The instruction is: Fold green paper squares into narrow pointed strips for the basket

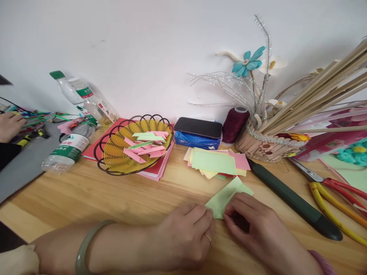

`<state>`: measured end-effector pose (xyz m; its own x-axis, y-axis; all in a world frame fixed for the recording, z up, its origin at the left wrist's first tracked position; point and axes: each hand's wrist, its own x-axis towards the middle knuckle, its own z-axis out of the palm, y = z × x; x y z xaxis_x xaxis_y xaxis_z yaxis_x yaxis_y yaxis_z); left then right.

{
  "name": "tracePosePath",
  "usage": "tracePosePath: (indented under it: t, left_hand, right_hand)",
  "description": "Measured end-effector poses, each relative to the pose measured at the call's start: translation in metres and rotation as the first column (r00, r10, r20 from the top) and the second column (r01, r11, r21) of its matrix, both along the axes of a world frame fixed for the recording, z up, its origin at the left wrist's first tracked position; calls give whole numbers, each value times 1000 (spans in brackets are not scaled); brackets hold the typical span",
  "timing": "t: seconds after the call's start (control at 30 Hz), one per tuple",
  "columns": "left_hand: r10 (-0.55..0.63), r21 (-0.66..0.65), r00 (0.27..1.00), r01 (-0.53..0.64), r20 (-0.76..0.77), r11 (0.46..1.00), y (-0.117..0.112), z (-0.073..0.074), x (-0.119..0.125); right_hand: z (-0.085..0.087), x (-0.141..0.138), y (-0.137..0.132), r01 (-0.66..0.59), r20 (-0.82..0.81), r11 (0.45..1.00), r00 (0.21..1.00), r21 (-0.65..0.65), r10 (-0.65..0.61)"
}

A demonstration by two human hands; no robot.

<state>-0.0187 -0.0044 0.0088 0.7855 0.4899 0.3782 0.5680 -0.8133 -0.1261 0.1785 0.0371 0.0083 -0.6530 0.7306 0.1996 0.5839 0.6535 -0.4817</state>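
Note:
A light green sheet of paper (pixel 225 196), partly folded, is held between my two hands just above the wooden table. My left hand (pixel 189 233) is closed on its lower left corner, the fingertips hidden behind the knuckles. On the right side, my right hand (pixel 258 225) pinches the near edge between thumb and fingers. Right behind the sheet lies a loose stack of coloured paper slips (pixel 213 160), green on top with pink and yellow under it. Farther left, a yellow woven basket (pixel 114 154) holds several folded pink and green paper strips (pixel 147 147).
A phone (pixel 197 128) rests on a blue packet (pixel 196 140), beside a maroon thread spool (pixel 235 124). To the right are a dark green long-handled tool (pixel 295 198), scissors (pixel 332 183) and a stick-filled holder (pixel 263 147). Plastic bottles (pixel 67 152) and another person's hand (pixel 11 126) are left.

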Motion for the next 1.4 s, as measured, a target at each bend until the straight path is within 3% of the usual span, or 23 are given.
tracePosePath:
  t: [0.3, 0.53, 1.13, 1.27, 1.4]
  left_hand:
    - [12, 0, 1000, -12, 8, 1000, -1, 1, -1]
    - [34, -108, 996, -44, -87, 993, -1, -3, 3]
    - [49, -178, 985, -78, -164, 981, -1, -5, 4]
    - [44, -193, 983, -80, -180, 978, -2, -3, 4]
    - [51, -190, 981, -87, -187, 978, -1, 0, 4]
  right_hand:
    - [0, -1, 0, 11, 11, 1000, 1000, 24, -11]
    - [-2, 0, 1, 7, 18, 1000, 1000, 5, -7]
    - [-4, 1, -2, 28, 40, 1000, 999, -6, -28]
    - [1, 5, -3, -51, 76, 999, 996, 17, 50]
    - [14, 11, -1, -246, 117, 942, 967, 228, 224]
